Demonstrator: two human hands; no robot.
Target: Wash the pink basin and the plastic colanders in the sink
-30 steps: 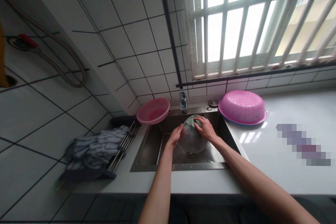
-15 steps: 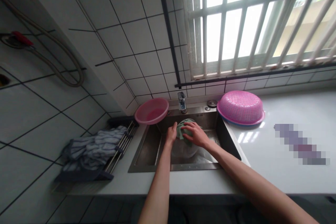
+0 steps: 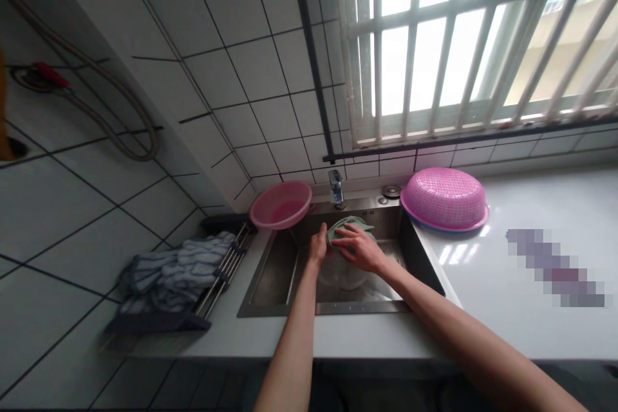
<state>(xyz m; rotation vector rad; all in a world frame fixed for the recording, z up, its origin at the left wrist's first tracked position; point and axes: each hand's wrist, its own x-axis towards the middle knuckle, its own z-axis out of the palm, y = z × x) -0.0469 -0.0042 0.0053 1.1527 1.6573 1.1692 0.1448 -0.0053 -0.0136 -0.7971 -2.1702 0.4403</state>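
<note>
Over the steel sink (image 3: pixel 275 277), my right hand (image 3: pixel 360 248) presses a green cloth (image 3: pixel 355 223) against a clear round bowl (image 3: pixel 342 273), fingers bent over the cloth. On the bowl's left side, my left hand (image 3: pixel 318 246) is closed at its edge with the thumb up. The see-through bowl is hard to make out against the sink floor, and part of it lies behind the cloth and my hands. Behind my hands stands the chrome tap (image 3: pixel 335 187).
A pink basin (image 3: pixel 281 206) sits at the sink's back left corner. An upturned pink basket (image 3: pixel 444 196) rests on the counter (image 3: pixel 483 322) to the right, near a blurred-out item (image 3: pixel 555 267). Striped cloth (image 3: pixel 178 270) lies on a rack at left. A barred window (image 3: pixel 458 45) is behind.
The green cloth has shifted and bunched slightly toward the far right under my right hand. My left hand keeps its place on the bowl's side.
</note>
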